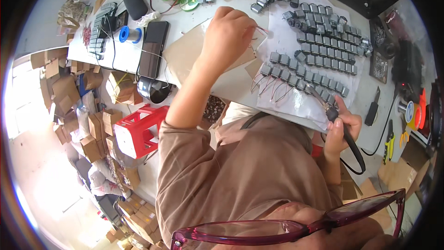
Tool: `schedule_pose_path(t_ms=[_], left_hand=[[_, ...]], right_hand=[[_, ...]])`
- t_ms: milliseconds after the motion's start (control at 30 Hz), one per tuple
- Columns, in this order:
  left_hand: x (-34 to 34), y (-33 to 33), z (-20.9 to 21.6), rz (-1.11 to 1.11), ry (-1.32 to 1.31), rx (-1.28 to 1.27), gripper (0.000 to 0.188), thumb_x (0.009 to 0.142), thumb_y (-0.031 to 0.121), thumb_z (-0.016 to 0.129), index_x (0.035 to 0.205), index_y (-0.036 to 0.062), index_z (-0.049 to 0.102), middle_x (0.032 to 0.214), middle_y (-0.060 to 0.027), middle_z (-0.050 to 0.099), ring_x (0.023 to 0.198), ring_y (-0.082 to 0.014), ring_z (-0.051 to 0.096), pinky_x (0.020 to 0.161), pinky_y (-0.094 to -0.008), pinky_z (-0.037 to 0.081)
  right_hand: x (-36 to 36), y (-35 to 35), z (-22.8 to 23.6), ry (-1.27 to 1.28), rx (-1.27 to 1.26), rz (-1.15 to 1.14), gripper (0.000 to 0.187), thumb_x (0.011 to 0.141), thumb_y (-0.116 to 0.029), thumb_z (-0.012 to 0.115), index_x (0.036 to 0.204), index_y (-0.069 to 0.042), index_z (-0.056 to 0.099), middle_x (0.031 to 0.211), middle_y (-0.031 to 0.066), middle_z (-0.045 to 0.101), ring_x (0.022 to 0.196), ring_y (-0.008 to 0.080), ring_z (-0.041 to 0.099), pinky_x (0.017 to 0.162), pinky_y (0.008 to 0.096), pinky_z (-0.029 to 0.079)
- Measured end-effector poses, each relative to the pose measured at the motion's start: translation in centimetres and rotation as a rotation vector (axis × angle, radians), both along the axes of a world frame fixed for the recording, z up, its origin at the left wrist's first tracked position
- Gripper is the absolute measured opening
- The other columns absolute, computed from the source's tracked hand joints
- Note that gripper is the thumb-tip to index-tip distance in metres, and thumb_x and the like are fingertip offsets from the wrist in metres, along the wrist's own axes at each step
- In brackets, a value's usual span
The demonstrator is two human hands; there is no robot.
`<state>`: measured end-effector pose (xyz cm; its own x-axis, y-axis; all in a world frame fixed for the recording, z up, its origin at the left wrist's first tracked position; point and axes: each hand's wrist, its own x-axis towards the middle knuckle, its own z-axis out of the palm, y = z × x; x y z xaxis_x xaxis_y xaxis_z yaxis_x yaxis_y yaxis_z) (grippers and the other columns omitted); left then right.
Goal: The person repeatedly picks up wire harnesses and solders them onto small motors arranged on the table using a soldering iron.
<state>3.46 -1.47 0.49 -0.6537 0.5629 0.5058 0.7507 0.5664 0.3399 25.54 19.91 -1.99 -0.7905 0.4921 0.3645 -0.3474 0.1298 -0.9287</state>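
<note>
Grey motors are apparently being wired, right hand gripping soldering iron, left hand seemingly pinching wire next needing alignment.

The soldering iron, black-handled with a slim metal tip, sat slanted in the right hand, its tip among the nearest rows of motors; I couldn't tell whether it touched. Those small grey motors stood packed in rows on white paper, several trailing thin red and dark wires.
</note>
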Motion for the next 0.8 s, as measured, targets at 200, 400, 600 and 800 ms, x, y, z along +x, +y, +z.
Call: schedule_pose_path(t_ms=[200,400,600,800], left_hand=[[-3.8,-0.9,0.8,0.083,-0.062,-0.252,0.014,0.072,0.008,0.056,0.081,0.0119,0.066,0.087,-0.0028,0.061,0.086,-0.0242,0.054,0.074,-0.0339,0.047],[-5.6,-1.4,0.9,-0.168,-0.070,-0.584,0.010,0.076,0.012,0.056,0.082,0.0100,0.063,0.093,-0.0005,0.060,0.088,-0.0205,0.055,0.075,-0.0318,0.047],[-5.5,-1.8,0.8,-0.098,-0.071,-0.692,0.009,0.078,0.011,0.054,0.085,0.0093,0.060,0.091,-0.0028,0.058,0.086,-0.0224,0.058,0.071,-0.0330,0.049],[-6.2,-2.9,0.6,-0.155,-0.185,-0.487,0.011,0.077,0.008,0.055,0.087,0.0090,0.059,0.092,-0.0041,0.058,0.080,-0.0252,0.059,0.065,-0.0355,0.049]], right_hand=[[0.5,0.4,-0.1,-0.046,0.005,-0.058,0.014,0.081,-0.010,0.052,0.081,-0.004,0.040,0.050,-0.0007,0.040,0.047,0.0054,0.037,0.094,0.0531,0.037],[0.2,0.8,-0.1,-0.012,0.052,-0.039,0.012,0.081,-0.009,0.050,0.082,-0.004,0.039,0.049,-0.0008,0.040,0.049,0.0058,0.038,0.094,0.0536,0.037],[0.1,0.8,-0.1,-0.004,0.051,-0.045,0.012,0.081,-0.009,0.050,0.082,-0.004,0.039,0.049,-0.0010,0.039,0.048,0.0059,0.037,0.093,0.0536,0.038],[-0.1,0.8,0.1,-0.014,0.059,-0.083,0.013,0.081,-0.012,0.049,0.079,-0.004,0.039,0.046,-0.0018,0.035,0.046,0.0050,0.038,0.098,0.0514,0.035]])
